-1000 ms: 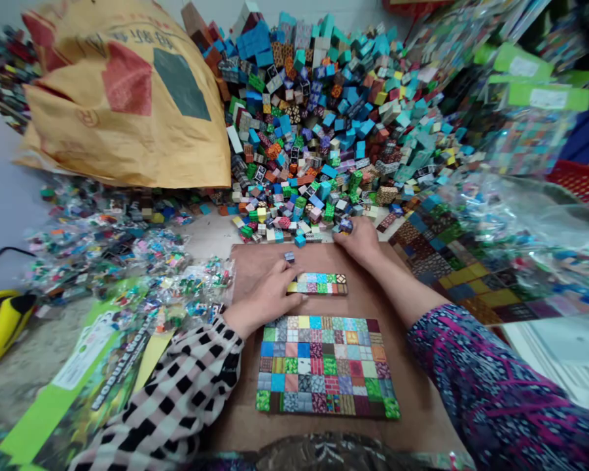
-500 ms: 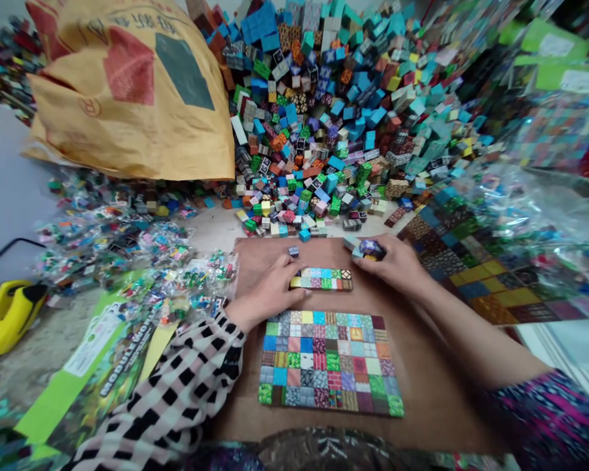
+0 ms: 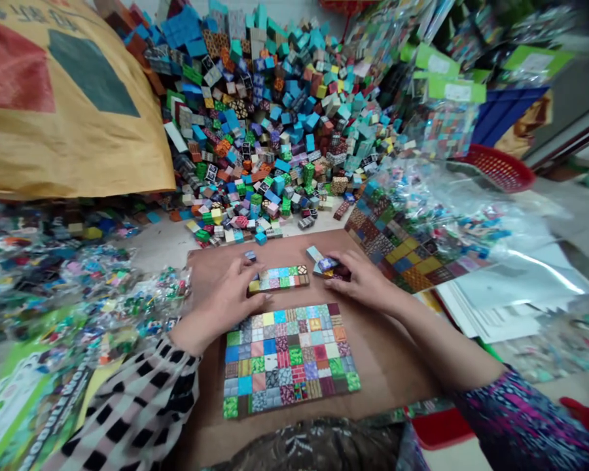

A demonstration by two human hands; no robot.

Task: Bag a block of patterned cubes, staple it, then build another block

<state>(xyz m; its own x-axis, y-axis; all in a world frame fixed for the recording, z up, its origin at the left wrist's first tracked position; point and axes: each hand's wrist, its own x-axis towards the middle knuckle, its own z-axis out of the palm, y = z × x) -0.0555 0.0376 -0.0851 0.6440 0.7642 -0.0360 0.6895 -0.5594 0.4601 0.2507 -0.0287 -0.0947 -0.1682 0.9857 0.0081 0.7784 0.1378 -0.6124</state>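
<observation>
On a brown board (image 3: 392,366) lies a large rectangle of small patterned cubes (image 3: 289,356). Beyond it is a narrow strip of cubes (image 3: 285,278), two rows deep. My left hand (image 3: 228,294) rests at the strip's left end, thumb and fingers spread apart around that end. One dark cube (image 3: 250,256) sits just past its fingertips. To the right of the strip, my right hand (image 3: 360,281) has its thumb and fingers closed on a few loose blocks (image 3: 325,264), among them a purple-blue one and a pale one.
A big heap of colourful blocks (image 3: 275,131) rises behind the board. A yellow sack (image 3: 78,150) stands at the back left, with bagged pieces below it. At the right are a patterned sheet of cubes (image 3: 407,252), clear plastic bags and a red basket (image 3: 505,169).
The view has swung to the right, so the board and hands appear farther left and more of the right side shows. Both hands keep nearly the same places by the strip.
</observation>
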